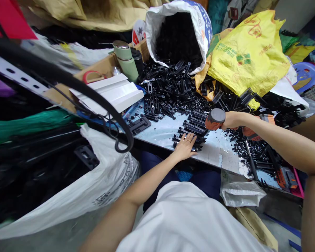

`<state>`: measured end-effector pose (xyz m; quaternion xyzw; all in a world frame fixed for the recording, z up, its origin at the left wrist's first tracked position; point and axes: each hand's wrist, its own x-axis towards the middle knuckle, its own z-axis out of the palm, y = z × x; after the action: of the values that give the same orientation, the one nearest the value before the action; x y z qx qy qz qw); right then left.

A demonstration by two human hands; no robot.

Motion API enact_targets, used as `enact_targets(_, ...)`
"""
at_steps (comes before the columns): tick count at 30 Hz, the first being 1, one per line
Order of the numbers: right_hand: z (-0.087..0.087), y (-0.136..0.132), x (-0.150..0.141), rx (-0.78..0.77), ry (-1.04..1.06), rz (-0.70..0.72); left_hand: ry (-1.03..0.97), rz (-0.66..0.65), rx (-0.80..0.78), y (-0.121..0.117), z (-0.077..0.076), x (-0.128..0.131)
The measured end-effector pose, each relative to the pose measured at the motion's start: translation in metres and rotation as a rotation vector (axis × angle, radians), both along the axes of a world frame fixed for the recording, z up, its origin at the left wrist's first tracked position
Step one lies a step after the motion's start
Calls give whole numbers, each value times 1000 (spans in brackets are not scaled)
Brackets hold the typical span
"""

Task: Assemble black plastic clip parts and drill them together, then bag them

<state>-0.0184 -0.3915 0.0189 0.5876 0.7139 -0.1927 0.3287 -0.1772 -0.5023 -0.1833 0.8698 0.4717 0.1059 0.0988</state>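
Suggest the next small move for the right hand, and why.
I'd probably line the orange-and-black, round-capped power driver up with one part in the row of long, black, plastic-looking parts. The right hand holds it by the row's right end, and the left hand lies spread on the near parts. The driver's tip is hidden, so alignment can't be confirmed.

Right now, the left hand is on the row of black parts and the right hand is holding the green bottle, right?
Not quite: the head view shows the right hand holding an orange-and-black power tool, not the green bottle. The left hand is on the row of black parts.
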Motion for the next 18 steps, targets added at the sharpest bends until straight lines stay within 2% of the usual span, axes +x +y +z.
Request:
enact_targets(8, 16, -29, -9, 109, -9, 107, 35, 7, -47, 1, 5, 2)
enact_targets(14, 6, -35, -17, 7, -68, 135, 38, 17, -49, 0, 11, 2)
enact_targets(18, 7, -48, -25, 74, -128, 236, 34, 16, -44, -1, 13, 1)
